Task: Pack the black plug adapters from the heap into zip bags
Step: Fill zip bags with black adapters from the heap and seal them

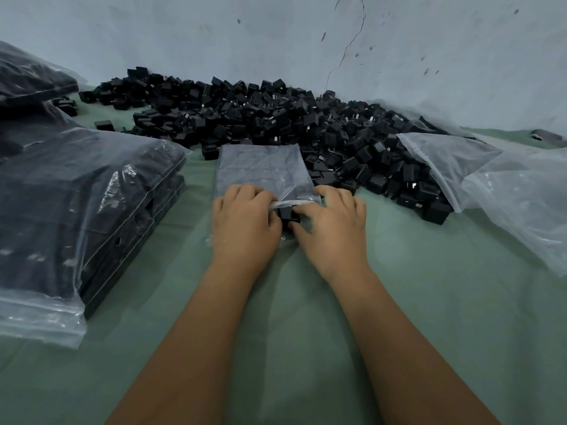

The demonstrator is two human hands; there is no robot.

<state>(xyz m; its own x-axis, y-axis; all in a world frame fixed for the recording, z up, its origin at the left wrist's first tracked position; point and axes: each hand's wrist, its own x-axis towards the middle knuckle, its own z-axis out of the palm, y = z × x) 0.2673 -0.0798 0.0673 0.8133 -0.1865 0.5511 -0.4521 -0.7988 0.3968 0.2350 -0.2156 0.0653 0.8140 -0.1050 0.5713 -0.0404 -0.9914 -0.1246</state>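
Zip bag [264, 170]: my left hand [245, 222] grips its mouth open; right hand [333, 223] apparently pinches one adapter [288, 213] in.

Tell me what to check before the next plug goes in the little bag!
1. Bag mouth held open: ok; the left hand grips the zip bag at its opening.
2. Plug in hand: ok; the right hand pinches a black adapter at the mouth.
3. Adapter fully inside: not ok; it sits at the opening.
4. Room left in the bag: cannot tell; the plastic hides its contents.
5. More plugs nearby: ok; the heap lies just behind.
6. Filled bags out of the way: ok; they're stacked left.
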